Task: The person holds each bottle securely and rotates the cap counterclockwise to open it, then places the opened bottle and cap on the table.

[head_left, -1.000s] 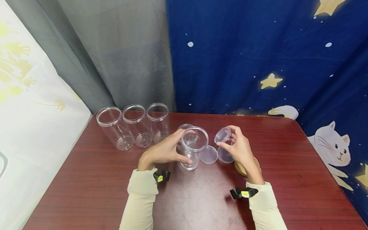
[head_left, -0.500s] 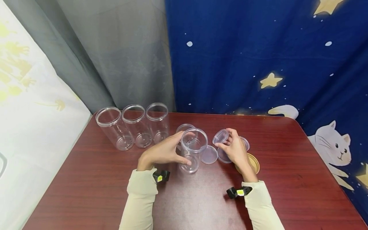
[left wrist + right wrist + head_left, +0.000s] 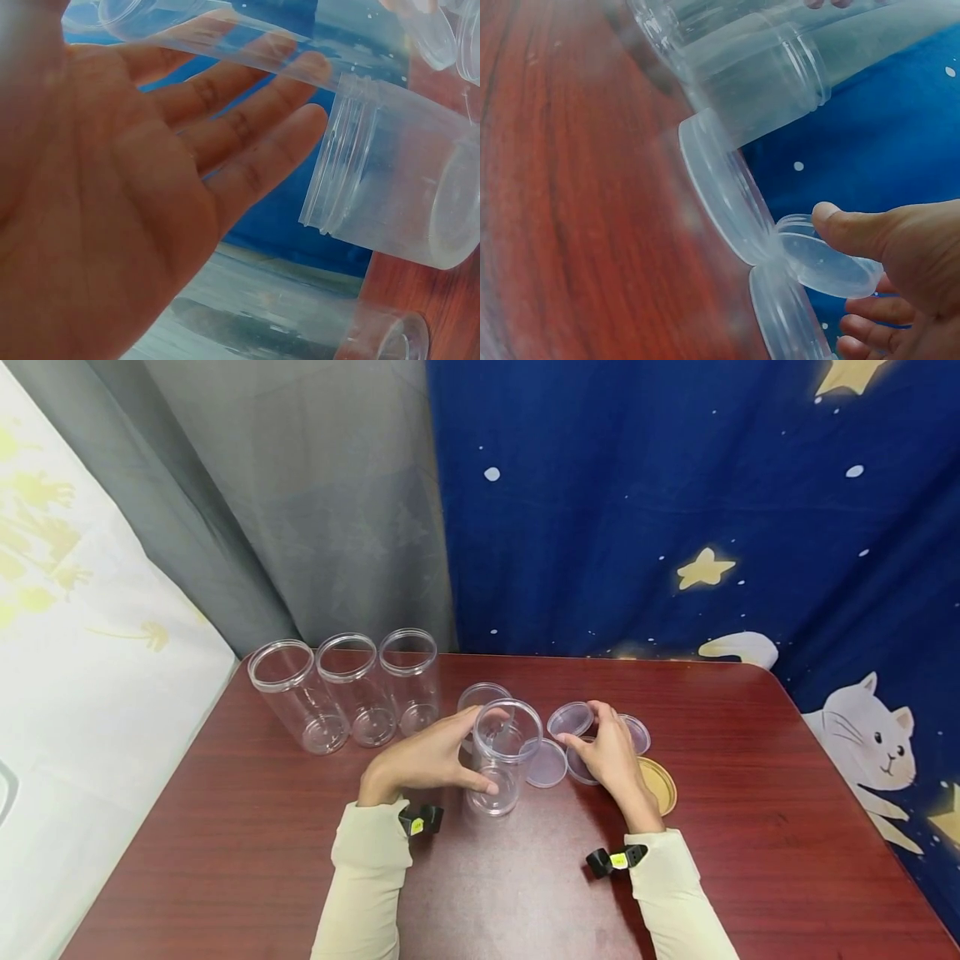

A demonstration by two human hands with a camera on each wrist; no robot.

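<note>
My left hand (image 3: 427,752) wraps round a tall clear plastic jar (image 3: 517,758), thumb in front and fingers behind its wall. In the left wrist view the fingers (image 3: 255,157) lie along the jar, partly seen through it. A clear round lid (image 3: 570,720) is tilted in my right hand (image 3: 611,760), pinched between thumb and fingers. It leans close over two more clear lids in the right wrist view, one near lid (image 3: 720,187) and one lower lid (image 3: 784,311). Behind the held jar stands a shorter clear jar (image 3: 405,172) with a threaded neck.
Three tall clear jars, the nearest of them to the middle (image 3: 411,685), stand open in a row at the back left. Right of the right hand lie another clear lid (image 3: 637,735) and a gold lid (image 3: 662,785) on the brown table (image 3: 750,860). Curtains hang behind the table.
My right hand has moved left and slightly nearer with the lid, which tilts flatter, uncovering the gold lid and another clear lid. The jar in my left hand has shifted slightly nearer.
</note>
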